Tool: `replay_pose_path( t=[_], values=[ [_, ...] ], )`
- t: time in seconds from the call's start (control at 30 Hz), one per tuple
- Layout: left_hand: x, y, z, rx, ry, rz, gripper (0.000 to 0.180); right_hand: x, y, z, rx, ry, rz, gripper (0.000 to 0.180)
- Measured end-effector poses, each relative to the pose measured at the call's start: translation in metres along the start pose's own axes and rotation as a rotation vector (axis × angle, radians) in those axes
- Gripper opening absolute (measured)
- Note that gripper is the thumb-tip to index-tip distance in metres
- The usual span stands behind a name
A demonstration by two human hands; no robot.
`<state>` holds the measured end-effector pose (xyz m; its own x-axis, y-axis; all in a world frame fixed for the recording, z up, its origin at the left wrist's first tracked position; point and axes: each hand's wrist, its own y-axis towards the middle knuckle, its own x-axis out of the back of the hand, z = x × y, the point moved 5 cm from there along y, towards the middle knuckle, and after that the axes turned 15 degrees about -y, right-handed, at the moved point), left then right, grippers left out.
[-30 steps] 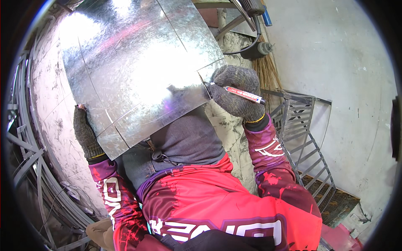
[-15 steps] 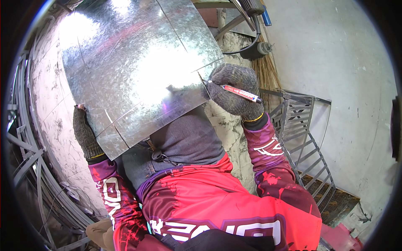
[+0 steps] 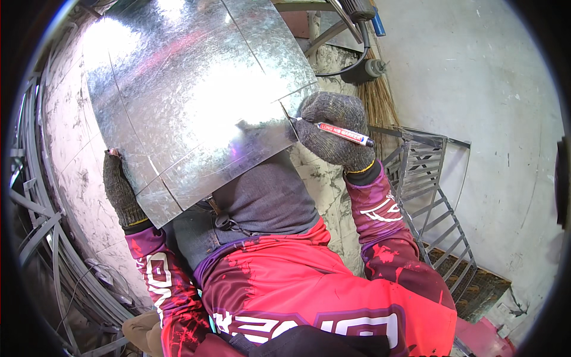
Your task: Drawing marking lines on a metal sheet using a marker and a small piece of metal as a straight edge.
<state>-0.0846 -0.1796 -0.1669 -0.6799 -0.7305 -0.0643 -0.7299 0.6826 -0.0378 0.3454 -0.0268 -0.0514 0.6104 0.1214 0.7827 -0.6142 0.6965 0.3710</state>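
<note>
A large shiny galvanized metal sheet (image 3: 190, 101) lies tilted over my lap and the stone surface, with thin scribed lines across it. In a dark knit glove, my left hand (image 3: 121, 191) grips the sheet's lower left edge. My right hand (image 3: 334, 128), also gloved, holds a red and white marker pen (image 3: 344, 134) with its tip at the sheet's right edge. Red and purple sleeves cover both my forearms.
A mottled stone slab (image 3: 71, 178) lies under the sheet. Bent metal rods (image 3: 35, 238) curve along the left. A grey metal frame (image 3: 428, 196) and a straw broom (image 3: 375, 101) stand at the right, beside a pale concrete floor (image 3: 488, 89).
The right hand with the marker has shifted slightly along the sheet's right edge. The left hand and the sheet stay where they were.
</note>
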Motion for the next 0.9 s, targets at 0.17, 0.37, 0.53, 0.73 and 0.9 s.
replay_pose_path(
  t=[0.17, 0.37, 0.53, 0.73, 0.9],
  values=[
    [-0.011, -0.006, -0.006, 0.055, -0.077, -0.020, 0.034, -0.002, -0.003, -0.004, -0.005, 0.017, -0.032, 0.014],
    [0.001, 0.000, 0.004, 0.039, -0.067, -0.007, 0.035, 0.001, 0.004, 0.000, -0.020, 0.017, 0.065, 0.015],
    [0.001, 0.001, 0.005, 0.042, -0.053, -0.006, 0.034, -0.001, 0.000, -0.003, -0.054, 0.088, 0.059, 0.017],
    [-0.003, 0.000, 0.000, 0.031, -0.051, -0.011, 0.034, 0.000, 0.003, 0.000, -0.022, 0.038, 0.044, 0.018],
    [-0.008, -0.004, -0.001, 0.125, -0.117, -0.036, 0.035, -0.001, -0.001, -0.003, -0.038, 0.059, 0.029, 0.017]
  ],
)
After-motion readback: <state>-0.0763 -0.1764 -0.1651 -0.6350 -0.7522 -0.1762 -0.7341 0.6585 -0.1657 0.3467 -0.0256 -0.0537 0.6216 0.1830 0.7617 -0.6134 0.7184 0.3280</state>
